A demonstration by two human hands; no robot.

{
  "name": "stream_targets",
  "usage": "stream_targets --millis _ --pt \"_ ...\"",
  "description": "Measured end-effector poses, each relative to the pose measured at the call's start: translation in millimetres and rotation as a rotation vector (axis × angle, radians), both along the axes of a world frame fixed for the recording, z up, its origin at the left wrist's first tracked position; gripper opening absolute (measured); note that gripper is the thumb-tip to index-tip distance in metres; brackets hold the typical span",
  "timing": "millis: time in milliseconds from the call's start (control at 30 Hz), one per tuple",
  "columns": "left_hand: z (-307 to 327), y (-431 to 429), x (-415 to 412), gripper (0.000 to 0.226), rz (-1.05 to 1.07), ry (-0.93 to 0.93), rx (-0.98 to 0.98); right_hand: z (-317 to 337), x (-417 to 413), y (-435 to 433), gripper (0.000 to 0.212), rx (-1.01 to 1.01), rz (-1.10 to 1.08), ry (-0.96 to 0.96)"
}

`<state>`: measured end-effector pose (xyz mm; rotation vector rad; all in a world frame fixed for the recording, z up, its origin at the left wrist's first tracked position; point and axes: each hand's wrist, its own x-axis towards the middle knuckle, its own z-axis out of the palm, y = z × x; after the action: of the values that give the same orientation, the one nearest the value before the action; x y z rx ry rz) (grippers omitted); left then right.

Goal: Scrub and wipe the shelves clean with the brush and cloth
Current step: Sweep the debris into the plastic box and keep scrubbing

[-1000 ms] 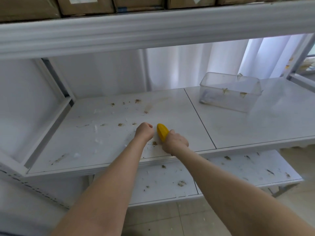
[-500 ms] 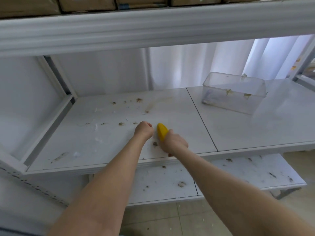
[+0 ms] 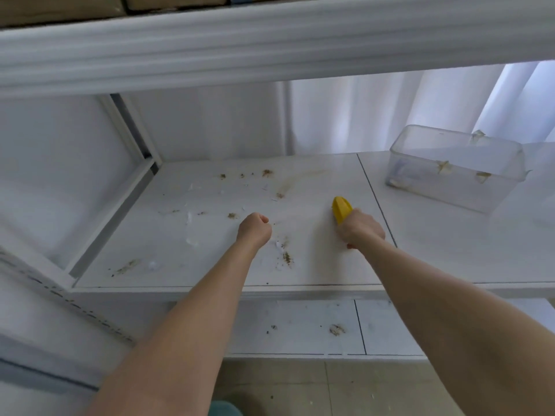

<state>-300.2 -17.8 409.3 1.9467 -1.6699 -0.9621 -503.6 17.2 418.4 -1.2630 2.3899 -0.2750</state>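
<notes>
Yellow plastic brush (image 3: pixel 342 209), judged light and stiff; clasped at rear by right grip (image 3: pixel 363 231); left grip (image 3: pixel 254 231) fisted, empty.

looks like a storeroom: white metal shelving (image 3: pixel 270 291), cardboard boxes (image 3: pixel 60 7) on top, tiled floor (image 3: pixel 360 385), curtain (image 3: pixel 390 115) behind.

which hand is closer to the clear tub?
Right. The right hand, gripping the brush, is left of the tub, across the panel seam. The left hand, a fist, rests farther left.
</notes>
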Motion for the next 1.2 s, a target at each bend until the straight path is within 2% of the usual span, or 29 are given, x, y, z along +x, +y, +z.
stream_targets --millis 100,267,433,567,633,767,867,1033,1133,1200 --pt "-2 -2 2 0.033 0.028 0.000 0.019 -3 36 -10 0.037 0.023 0.143 0.013" --pt "-1 -3 -10 0.033 0.013 -0.006 0.010 -6 78 -10 0.020 0.060 0.302 -0.077" --pt "5 -5 -12 0.035 -0.001 0.011 -0.012 6 16 -7 0.026 -0.056 0.103 -0.080" --pt "1 -1 -10 0.035 -0.010 0.006 -0.014 2 -21 4 0.038 -0.013 -0.050 -0.010" --pt "-1 1 -14 0.034 -0.016 0.003 -0.006 -3 -3 6 0.037 0.000 0.004 -0.039" --pt "1 4 -28 0.032 -0.027 0.000 -0.009 -7 57 8 0.019 0.052 0.173 -0.132" --pt "6 8 -36 0.031 -0.037 -0.003 -0.030 -8 67 10 0.024 0.037 0.177 -0.250" --pt "7 10 -21 0.034 -0.035 0.022 -0.023 -2 15 15 0.029 -0.093 0.018 -0.135" --pt "5 13 -15 0.034 -0.030 0.031 -0.007 -3 -7 11 0.036 -0.079 -0.064 -0.082" --pt "4 15 -12 0.034 -0.025 0.032 0.002 -6 5 10 0.038 -0.041 -0.034 -0.079"
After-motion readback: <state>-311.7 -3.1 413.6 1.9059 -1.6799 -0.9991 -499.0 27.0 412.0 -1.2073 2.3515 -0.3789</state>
